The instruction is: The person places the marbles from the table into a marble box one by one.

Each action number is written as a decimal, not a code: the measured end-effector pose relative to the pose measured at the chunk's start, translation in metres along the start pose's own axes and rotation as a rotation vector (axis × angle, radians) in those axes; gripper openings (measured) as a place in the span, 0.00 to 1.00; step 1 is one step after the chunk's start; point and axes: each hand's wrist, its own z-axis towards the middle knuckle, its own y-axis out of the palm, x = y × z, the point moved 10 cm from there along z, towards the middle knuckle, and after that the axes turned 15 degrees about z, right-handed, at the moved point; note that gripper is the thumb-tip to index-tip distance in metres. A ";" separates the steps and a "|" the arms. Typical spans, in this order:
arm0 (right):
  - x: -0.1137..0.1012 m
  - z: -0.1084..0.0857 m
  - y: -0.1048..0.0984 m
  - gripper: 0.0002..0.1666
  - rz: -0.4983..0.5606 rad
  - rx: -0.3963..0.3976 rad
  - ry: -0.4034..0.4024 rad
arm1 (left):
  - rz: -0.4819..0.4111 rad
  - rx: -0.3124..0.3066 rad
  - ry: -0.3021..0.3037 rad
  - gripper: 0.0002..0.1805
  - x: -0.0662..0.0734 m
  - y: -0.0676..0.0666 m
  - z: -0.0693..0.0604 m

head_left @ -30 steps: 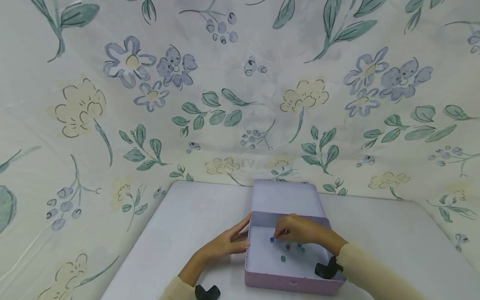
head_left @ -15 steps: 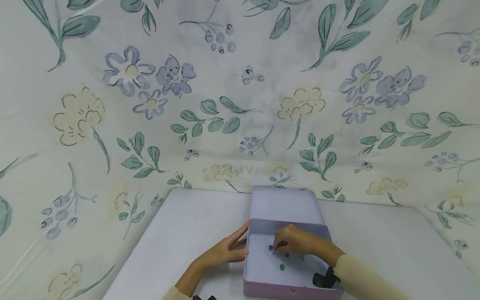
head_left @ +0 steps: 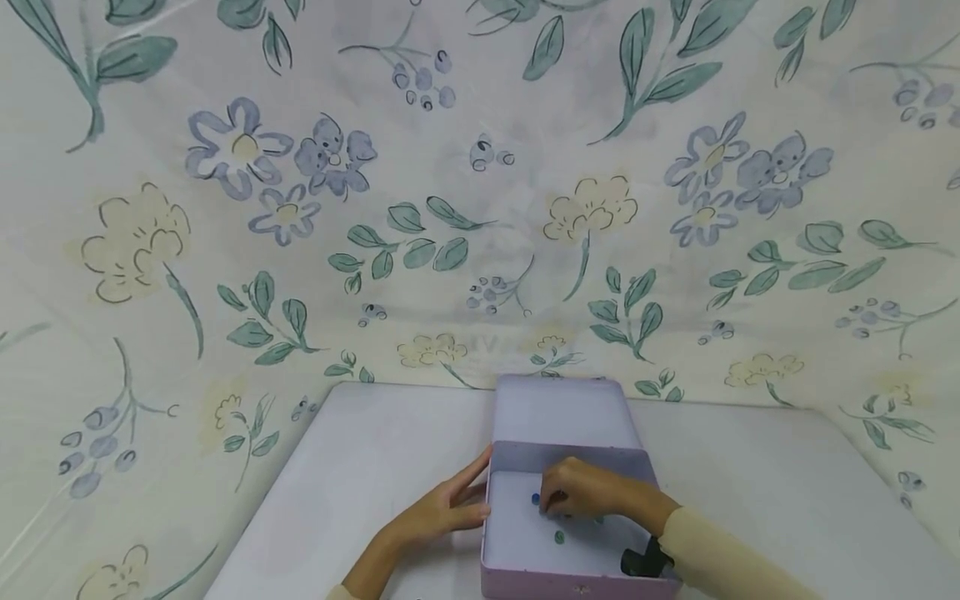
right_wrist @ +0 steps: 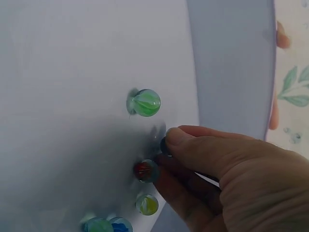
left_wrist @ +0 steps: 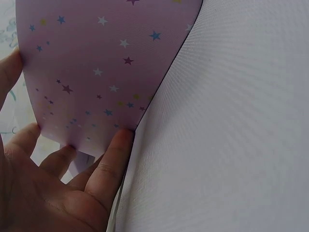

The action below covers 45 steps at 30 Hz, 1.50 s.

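Observation:
A lilac tin box with its lid swung back lies before me, glass marbles on its floor. My left hand rests against the box's left side, fingers spread; in the left wrist view its fingertips touch the star-printed wall. Inside the box, my right hand pinches a dark blue marble between thumb and fingers; the thumb hides part of it. A red marble sits close to those fingers. Nearby are a green marble, a yellow one and a blue one.
The box stands on a white-covered table. A floral cloth hangs behind the table and at its sides. A black wrist mount on my right arm hangs over the box's front right corner.
The head view has tilted slightly, shifting everything a little left and down. My right fingers have edged towards the blue marble and now cover more of the other marbles. My left hand stays on the box.

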 end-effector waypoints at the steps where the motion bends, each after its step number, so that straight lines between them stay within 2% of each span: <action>1: 0.000 0.001 0.000 0.05 -0.006 -0.003 -0.002 | 0.000 0.001 0.002 0.46 0.000 -0.001 0.000; 10: -0.005 0.001 -0.001 0.07 -0.039 -0.017 -0.050 | 0.020 0.011 0.008 0.45 0.003 -0.004 0.002; 20: -0.007 -0.004 -0.004 0.06 0.004 0.034 -0.039 | 0.000 -0.008 0.000 0.48 0.002 0.002 -0.002; 26: -0.012 -0.006 -0.014 0.07 0.037 0.065 -0.045 | -0.001 -0.016 -0.001 0.47 0.001 0.003 -0.002; 35: -0.021 -0.007 -0.034 0.10 0.082 0.068 -0.041 | 0.004 0.011 -0.008 0.46 0.003 -0.002 -0.001; 40: -0.030 -0.019 -0.046 0.13 0.084 0.068 -0.055 | 0.004 0.010 -0.013 0.47 0.003 -0.001 -0.001; 45: -0.041 -0.042 -0.067 0.15 0.084 0.120 -0.083 | 0.009 0.012 -0.003 0.47 0.004 -0.001 -0.002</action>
